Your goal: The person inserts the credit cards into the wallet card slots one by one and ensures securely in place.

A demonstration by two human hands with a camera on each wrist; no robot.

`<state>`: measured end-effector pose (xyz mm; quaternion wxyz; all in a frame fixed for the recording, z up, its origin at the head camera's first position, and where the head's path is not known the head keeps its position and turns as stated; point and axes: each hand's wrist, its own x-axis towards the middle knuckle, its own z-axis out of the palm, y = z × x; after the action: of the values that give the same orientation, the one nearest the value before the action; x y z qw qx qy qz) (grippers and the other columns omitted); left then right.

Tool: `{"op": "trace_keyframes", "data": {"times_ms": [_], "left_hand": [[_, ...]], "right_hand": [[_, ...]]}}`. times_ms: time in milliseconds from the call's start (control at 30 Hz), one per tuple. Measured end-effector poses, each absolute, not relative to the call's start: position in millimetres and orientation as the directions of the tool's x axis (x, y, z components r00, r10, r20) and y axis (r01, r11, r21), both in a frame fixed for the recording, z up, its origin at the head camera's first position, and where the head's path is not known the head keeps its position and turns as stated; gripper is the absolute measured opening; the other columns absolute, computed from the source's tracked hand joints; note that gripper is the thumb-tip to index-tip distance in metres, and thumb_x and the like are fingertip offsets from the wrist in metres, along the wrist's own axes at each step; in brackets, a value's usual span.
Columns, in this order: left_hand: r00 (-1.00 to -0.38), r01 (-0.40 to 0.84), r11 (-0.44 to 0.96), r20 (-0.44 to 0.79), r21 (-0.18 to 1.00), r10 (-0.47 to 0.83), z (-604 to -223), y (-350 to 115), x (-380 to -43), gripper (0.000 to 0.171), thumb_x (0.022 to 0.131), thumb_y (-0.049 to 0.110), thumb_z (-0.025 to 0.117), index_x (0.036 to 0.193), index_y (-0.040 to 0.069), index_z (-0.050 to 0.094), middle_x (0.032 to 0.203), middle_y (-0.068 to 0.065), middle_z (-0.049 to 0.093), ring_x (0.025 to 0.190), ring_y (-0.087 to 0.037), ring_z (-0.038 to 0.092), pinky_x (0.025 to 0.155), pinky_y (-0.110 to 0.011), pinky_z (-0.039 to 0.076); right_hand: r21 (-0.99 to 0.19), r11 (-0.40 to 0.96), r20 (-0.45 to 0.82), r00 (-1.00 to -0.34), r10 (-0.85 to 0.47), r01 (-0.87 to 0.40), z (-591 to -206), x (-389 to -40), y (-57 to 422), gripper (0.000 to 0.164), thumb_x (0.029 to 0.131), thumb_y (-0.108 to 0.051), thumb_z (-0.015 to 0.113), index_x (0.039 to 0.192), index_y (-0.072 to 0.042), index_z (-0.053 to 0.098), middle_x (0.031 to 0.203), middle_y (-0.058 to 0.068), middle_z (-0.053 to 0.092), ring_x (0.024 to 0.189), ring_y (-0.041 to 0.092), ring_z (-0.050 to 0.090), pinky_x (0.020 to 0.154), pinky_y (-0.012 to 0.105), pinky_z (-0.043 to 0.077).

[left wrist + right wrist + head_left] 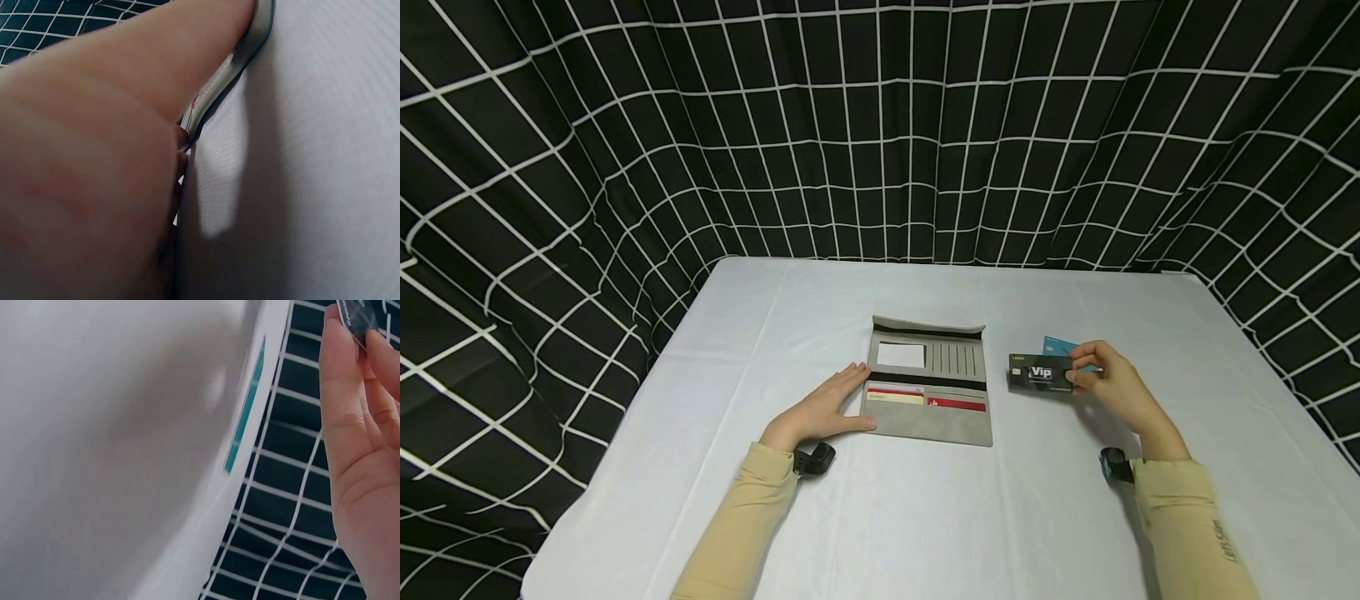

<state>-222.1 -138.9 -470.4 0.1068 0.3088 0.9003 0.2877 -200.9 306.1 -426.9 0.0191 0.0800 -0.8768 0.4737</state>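
An unfolded grey wallet (925,427) lies on the white table. Red and cream cards (895,397) and a red card (957,404) sit in its lower pockets, and a white insert (901,355) shows in its upper half. My left hand (822,410) rests at the wallet's left edge, thumb and fingers spread and touching it. In the left wrist view the palm hides most of the wallet. My right hand (1112,383) pinches a black VIP card (1037,372) by its right end, above the table. Behind it a blue card (1056,345), partly hidden, lies on the table.
A white cloth covers the table (925,517). Black curtain (880,150) with a white grid hangs behind the table and along both sides. Each wrist wears a small black camera, such as the left one (815,458).
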Motion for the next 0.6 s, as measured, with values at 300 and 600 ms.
{"op": "trace_keyframes", "data": {"times_ms": [300, 600], "left_hand": [[-0.786, 0.500, 0.643, -0.008, 0.580, 0.618, -471, -139, -222, 0.088, 0.082, 0.051, 0.064, 0.147, 0.007, 0.023, 0.152, -0.010, 0.017, 0.139, -0.023, 0.009, 0.111, -0.040, 0.011], [-0.792, 0.485, 0.652, -0.023, 0.582, 0.610, -469, -139, -222, 0.089, 0.081, 0.053, 0.063, 0.148, 0.009, 0.023, 0.152, -0.007, 0.016, 0.139, -0.021, 0.008, 0.111, -0.037, 0.010]], "right_hand": [[-0.875, 0.464, 0.060, -0.983, -0.176, -0.137, -428, -211, 279, 0.031, 0.089, 0.004, 0.057, 0.115, 0.011, 0.041, 0.103, 0.026, 0.052, 0.079, 0.018, 0.062, 0.070, 0.030, 0.055], [-0.913, 0.391, 0.043, -0.981, -0.191, -0.116, -429, -217, 258, 0.033, 0.087, 0.005, 0.059, 0.114, 0.012, 0.042, 0.100, 0.027, 0.052, 0.076, 0.017, 0.061, 0.069, 0.037, 0.055]]}}
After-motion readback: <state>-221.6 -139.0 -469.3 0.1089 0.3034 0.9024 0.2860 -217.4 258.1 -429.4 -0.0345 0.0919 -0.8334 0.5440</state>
